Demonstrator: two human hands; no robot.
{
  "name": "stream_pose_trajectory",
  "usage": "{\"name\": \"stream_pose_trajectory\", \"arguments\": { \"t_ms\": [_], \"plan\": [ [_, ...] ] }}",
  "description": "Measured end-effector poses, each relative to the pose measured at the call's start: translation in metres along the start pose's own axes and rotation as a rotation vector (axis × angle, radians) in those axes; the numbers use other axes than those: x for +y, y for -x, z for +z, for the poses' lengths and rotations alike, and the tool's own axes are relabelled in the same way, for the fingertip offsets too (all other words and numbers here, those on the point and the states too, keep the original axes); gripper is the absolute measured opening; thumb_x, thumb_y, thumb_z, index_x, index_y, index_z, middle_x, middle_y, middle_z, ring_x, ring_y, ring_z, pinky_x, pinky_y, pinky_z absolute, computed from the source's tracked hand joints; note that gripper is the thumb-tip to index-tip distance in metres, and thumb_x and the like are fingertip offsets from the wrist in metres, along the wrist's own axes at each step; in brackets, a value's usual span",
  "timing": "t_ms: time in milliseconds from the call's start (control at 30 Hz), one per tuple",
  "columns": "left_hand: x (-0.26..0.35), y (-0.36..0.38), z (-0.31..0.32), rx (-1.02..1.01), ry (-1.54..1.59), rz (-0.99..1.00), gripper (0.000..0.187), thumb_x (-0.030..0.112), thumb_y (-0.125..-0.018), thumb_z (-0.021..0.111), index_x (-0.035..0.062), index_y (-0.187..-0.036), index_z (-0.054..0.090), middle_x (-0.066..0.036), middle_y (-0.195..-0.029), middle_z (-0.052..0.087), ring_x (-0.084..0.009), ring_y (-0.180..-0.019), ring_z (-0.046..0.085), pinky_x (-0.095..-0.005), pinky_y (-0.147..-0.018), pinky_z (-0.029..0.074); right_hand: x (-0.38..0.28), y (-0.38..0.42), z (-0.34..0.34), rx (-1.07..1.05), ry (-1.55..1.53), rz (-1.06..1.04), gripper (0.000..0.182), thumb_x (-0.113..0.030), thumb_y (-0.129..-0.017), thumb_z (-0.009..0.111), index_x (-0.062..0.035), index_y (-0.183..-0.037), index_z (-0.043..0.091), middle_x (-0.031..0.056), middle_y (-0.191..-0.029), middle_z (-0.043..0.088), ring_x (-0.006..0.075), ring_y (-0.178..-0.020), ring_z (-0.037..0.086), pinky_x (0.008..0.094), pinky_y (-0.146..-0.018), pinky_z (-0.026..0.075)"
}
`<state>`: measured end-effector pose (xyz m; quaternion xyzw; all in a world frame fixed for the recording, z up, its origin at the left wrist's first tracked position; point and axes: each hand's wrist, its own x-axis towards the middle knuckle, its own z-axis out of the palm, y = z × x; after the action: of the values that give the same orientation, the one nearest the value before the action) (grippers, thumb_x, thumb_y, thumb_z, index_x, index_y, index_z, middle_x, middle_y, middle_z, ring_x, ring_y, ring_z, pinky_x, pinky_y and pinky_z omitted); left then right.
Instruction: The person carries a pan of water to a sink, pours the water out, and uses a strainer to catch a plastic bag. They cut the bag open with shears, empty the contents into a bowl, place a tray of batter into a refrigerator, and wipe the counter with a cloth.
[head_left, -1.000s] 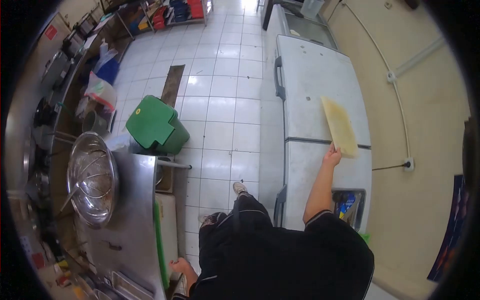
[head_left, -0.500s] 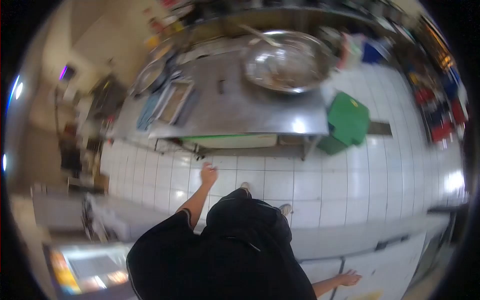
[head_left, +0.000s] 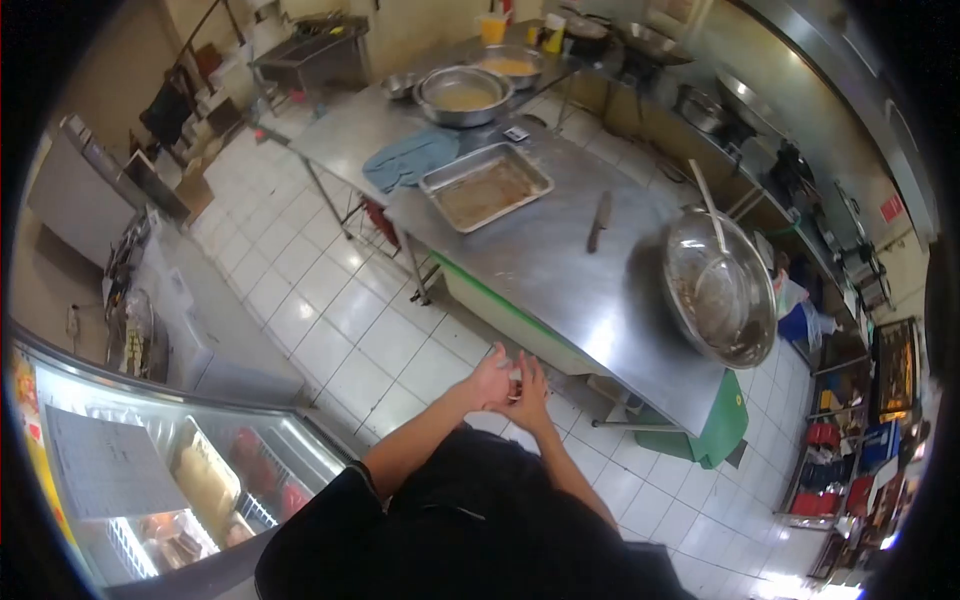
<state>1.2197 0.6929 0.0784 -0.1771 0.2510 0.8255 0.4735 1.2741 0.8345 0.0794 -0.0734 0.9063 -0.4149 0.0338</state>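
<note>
Two hands [head_left: 508,385] clasped, fingers [head_left: 520,372] obscured.

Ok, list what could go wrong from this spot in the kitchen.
The large steel bowl sits near the steel table's end with a long utensil sticking out of it; a bump in passing might tip it. A knife lies loose on the tabletop beside the baking tray, easy to catch when reaching across. The left hand and right hand are pressed together in front of the body, so neither is free to break a slip on the tiled floor.
</note>
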Motion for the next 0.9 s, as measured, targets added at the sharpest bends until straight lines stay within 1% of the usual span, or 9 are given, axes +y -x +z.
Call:
{"name": "stream_pose_trajectory", "arguments": {
  "t_ms": [100,233,300,433,600,667,800,867,900],
  "plan": [
    [0.053,0.054,-0.043,0.015,-0.123,0.049,0.096,0.073,-0.090,0.038,0.0097,-0.154,0.005,-0.025,-0.144,0.042,-0.0341,-0.132,0.042,-0.0417,-0.103,0.037,-0.025,-0.052,0.016,-0.007,0.174,0.026,0.120,-0.057,-0.055,0.087,-0.0242,-0.153,0.025,0.0242,-0.148,0.028,0.0452,-0.132,0.031,0.0628,-0.102,0.027],
    [0.094,0.119,-0.047,0.158,-0.363,0.237,0.078,0.060,-0.097,0.039,0.0075,-0.151,0.019,-0.023,-0.135,0.051,-0.0307,-0.127,0.048,-0.0366,-0.101,0.040,-0.014,-0.095,0.059,0.063,0.100,0.190,0.099,-0.043,-0.073,0.081,-0.0165,-0.151,0.028,0.0238,-0.138,0.042,0.0403,-0.124,0.043,0.0540,-0.102,0.033],
    [0.113,0.135,-0.058,0.252,-0.391,0.305,0.066,0.054,-0.101,0.038,0.0073,-0.146,0.032,-0.021,-0.129,0.057,-0.0292,-0.124,0.053,-0.0352,-0.099,0.041,-0.018,-0.121,0.079,-0.014,-0.210,0.457,0.093,-0.045,-0.079,0.075,-0.0106,-0.150,0.027,0.0228,-0.134,0.047,0.0364,-0.121,0.048,0.0495,-0.101,0.036],
    [0.141,0.126,-0.042,0.432,-0.939,0.908,0.050,0.038,-0.101,0.043,0.0028,-0.136,0.047,-0.018,-0.134,0.053,-0.0323,-0.127,0.049,-0.0405,-0.105,0.035,-0.085,-0.171,0.092,-0.402,-1.162,0.984,0.074,-0.049,-0.092,0.057,-0.0017,-0.144,0.034,0.0196,-0.127,0.054,0.0290,-0.113,0.055,0.0432,-0.099,0.040],
    [0.195,0.109,-0.043,0.550,-1.682,1.309,0.047,0.027,-0.098,0.040,0.0014,-0.137,0.048,-0.020,-0.135,0.052,-0.0387,-0.130,0.043,-0.0500,-0.108,0.025,-0.122,-0.226,0.161,-0.829,-1.751,0.522,0.052,-0.047,-0.099,0.043,-0.0104,-0.135,0.048,0.0147,-0.132,0.054,0.0242,-0.120,0.050,0.0436,-0.101,0.040],
    [0.238,0.099,-0.096,0.627,-1.759,1.447,0.046,0.024,-0.096,0.044,0.0010,-0.136,0.050,-0.021,-0.136,0.051,-0.0386,-0.129,0.044,-0.0468,-0.105,0.029,-0.154,-0.254,0.152,-0.804,-1.462,0.638,0.056,-0.049,-0.098,0.045,-0.0107,-0.138,0.046,0.0122,-0.137,0.051,0.0256,-0.125,0.047,0.0460,-0.105,0.036],
    [0.309,0.087,-0.252,1.252,-1.278,1.092,0.055,0.034,-0.101,0.043,-0.0094,-0.134,0.046,-0.029,-0.132,0.052,-0.0428,-0.122,0.050,-0.0436,-0.106,0.038,-0.172,-0.308,0.131,-0.994,-0.743,0.332,0.054,-0.047,-0.097,0.051,-0.0086,-0.135,0.052,0.0069,-0.137,0.051,0.0252,-0.128,0.044,0.0481,-0.108,0.034],
    [0.316,0.108,-0.352,1.424,-1.339,0.269,0.065,0.046,-0.098,0.043,-0.0079,-0.135,0.045,-0.028,-0.123,0.059,-0.0432,-0.111,0.058,-0.0465,-0.097,0.045,-0.165,-0.339,0.139,-0.971,-0.746,0.352,0.045,-0.041,-0.095,0.057,-0.0087,-0.127,0.059,0.0066,-0.132,0.055,0.0228,-0.124,0.048,0.0416,-0.101,0.042],
    [0.322,0.123,-0.399,1.158,-1.266,-0.127,0.063,0.052,-0.095,0.046,-0.0039,-0.121,0.058,-0.025,-0.114,0.065,-0.0430,-0.098,0.063,-0.0502,-0.085,0.049,-0.163,-0.351,0.144,-0.959,-0.793,0.378,0.044,-0.040,-0.095,0.058,-0.0088,-0.127,0.059,0.0066,-0.131,0.056,0.0220,-0.123,0.049,0.0397,-0.098,0.044]
  ]
}}
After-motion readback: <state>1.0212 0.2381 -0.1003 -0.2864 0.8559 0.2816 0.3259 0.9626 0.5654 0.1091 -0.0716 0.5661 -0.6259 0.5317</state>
